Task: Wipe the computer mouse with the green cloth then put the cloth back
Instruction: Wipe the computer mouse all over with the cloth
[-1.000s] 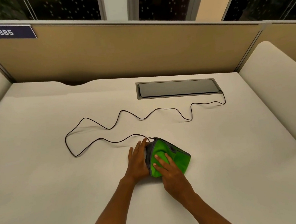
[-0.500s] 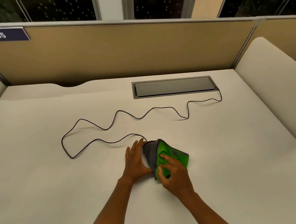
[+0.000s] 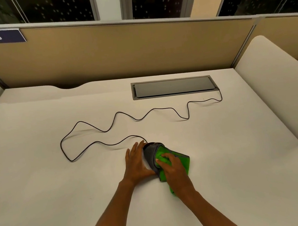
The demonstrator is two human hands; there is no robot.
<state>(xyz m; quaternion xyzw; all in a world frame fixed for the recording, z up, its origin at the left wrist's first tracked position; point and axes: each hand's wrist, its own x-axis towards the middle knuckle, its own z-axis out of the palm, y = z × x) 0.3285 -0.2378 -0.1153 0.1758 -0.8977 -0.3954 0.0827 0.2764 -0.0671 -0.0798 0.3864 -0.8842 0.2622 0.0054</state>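
The green cloth (image 3: 181, 160), grey on its underside, is draped over the computer mouse (image 3: 149, 144) near the middle of the white desk (image 3: 60, 185). Only the mouse's dark front tip shows, where its black cable (image 3: 99, 129) enters. My right hand (image 3: 174, 170) presses on top of the cloth with its fingers curled into the fabric. My left hand (image 3: 136, 164) lies on the desk against the mouse's left side, fingers stretched forward and holding it still. A green corner of the cloth trails out under my right wrist.
The cable snakes left and back across the desk to a grey cable hatch (image 3: 174, 86) set into the desktop. A tan partition (image 3: 120, 51) closes the far edge. White side panels (image 3: 273, 86) stand at the right and left.
My right hand has dragged the cloth toward me over the mouse, so more grey underside shows and a green corner now trails below my wrist. My left hand has stayed against the mouse.
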